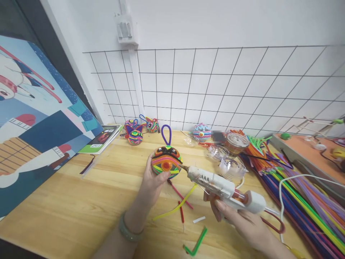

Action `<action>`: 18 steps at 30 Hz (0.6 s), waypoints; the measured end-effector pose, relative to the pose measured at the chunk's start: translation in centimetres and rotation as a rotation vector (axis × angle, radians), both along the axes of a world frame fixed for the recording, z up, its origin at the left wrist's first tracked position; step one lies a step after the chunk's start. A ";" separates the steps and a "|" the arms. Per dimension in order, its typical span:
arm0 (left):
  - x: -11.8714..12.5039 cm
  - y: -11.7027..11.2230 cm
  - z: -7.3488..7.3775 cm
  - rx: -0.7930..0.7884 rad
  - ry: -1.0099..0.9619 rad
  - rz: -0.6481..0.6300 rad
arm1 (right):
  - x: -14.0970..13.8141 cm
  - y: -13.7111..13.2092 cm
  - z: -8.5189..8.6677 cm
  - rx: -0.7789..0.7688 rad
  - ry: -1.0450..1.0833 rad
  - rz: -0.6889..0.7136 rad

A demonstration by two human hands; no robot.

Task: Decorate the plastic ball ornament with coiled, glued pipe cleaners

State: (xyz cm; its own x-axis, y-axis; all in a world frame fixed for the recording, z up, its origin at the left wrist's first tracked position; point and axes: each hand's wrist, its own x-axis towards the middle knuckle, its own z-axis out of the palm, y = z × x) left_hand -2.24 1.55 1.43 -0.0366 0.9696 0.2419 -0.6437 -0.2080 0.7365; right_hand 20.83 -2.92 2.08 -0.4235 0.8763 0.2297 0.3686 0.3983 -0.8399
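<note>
My left hand [155, 183] is wrapped round a colourful striped ball ornament [165, 160] covered in pipe cleaner, with an orange round piece on its front and a purple loop on top. In my right hand [239, 219] is a white hot glue gun [215, 181], its metal nozzle at the ball's right side; whether the tip touches cannot be made out. A yellow pipe cleaner [175, 208] hangs or lies below the ball. On the tabletop under my hands are a red strip [181, 213], a bent green pipe cleaner [198, 242] and a small white strip [199, 219].
Bundles of pipe cleaners [293, 201] lie at the right, beside an orange-topped box [318, 158]. Clear plastic shells [231, 167] and a blue-pink ball [202, 132] stand at the back. More ornaments [134, 136] sit back left, near a book [101, 139] and a large illustrated board [45, 126].
</note>
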 end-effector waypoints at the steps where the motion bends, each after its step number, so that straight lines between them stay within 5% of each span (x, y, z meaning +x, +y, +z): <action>1: -0.1 0.0 0.0 0.008 0.013 -0.001 | 0.1 0.0 -0.1 -0.006 -0.014 0.003; 18: -0.5 0.1 -0.2 0.038 0.071 0.005 | 0.2 0.1 0.3 0.044 -0.109 0.047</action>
